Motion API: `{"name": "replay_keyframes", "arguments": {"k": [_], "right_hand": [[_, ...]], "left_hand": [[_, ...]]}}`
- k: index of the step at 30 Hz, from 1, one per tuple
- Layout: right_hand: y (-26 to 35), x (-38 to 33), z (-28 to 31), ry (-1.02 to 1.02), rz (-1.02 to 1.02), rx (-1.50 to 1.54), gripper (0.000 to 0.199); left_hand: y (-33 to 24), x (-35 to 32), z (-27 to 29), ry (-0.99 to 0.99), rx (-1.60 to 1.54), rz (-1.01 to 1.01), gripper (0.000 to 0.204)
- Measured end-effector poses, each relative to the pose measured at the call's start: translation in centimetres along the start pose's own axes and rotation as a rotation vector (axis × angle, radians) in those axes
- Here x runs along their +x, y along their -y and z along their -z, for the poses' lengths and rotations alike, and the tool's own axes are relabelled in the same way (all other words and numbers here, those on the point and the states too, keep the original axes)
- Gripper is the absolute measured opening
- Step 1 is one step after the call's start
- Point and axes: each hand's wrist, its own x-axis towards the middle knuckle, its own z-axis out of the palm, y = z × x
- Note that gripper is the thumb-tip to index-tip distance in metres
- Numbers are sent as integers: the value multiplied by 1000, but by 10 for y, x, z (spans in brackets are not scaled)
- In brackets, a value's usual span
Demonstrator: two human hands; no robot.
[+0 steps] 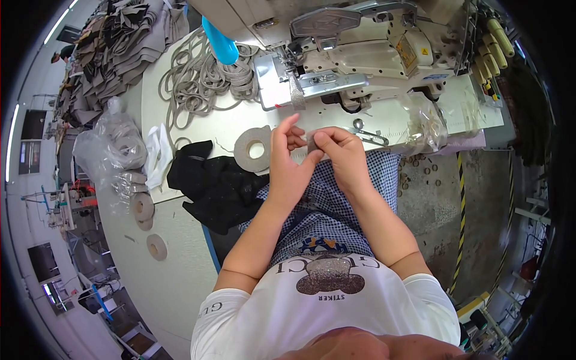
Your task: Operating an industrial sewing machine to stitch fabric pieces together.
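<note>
My right hand point(339, 150) pinches a small grey piece of fabric or tape point(311, 141) between thumb and fingers. Much of that piece is hidden by the fingertips. Beside it is my left hand point(289, 159), its index finger raised and its thumb reaching toward the right hand, with nothing visible in its grip. Both hands are in front of a sewing machine point(354, 60), just below its metal plate point(271, 81). From the needle area hangs a short grey strip point(296, 93). Left of my left hand lies a roll of grey tape point(243, 150).
Black cloth point(216, 180) lies by my left forearm. Looped grey strip point(201, 78) is heaped behind the roll. Small metal scissors or snips point(375, 138) and a clear plastic bag point(426, 123) are at right. More rolls point(156, 246) and stacked grey fabric point(114, 60) are at left.
</note>
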Motion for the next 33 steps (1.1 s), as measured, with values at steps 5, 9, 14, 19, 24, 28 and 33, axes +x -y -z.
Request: {"name": "replay_keyframes", "arguments": {"k": [5, 9, 14, 19, 24, 28, 33], "right_hand": [[2, 6, -7, -28, 86, -5, 16], [-2, 9, -12, -55, 122, -92, 15], [-7, 14, -20, -100, 246, -199, 14], [-11, 19, -21, -168, 396, -329, 12], [-10, 20, -22, -196, 453, -377, 11], [-9, 19, -22, -184, 453, -344, 11], [-7, 18, -21, -186, 430, -376, 11]], "left_hand": [[13, 27, 15, 41, -312, 130, 38], [0, 45, 24, 227, -422, 234, 44], [-6, 50, 25, 385, -527, 309, 55], [-7, 47, 24, 372, -646, 360, 55], [-5, 46, 20, 314, -709, 412, 52], [-11, 45, 19, 309, -729, 423, 52], [-13, 45, 19, 322, -737, 423, 50]]}}
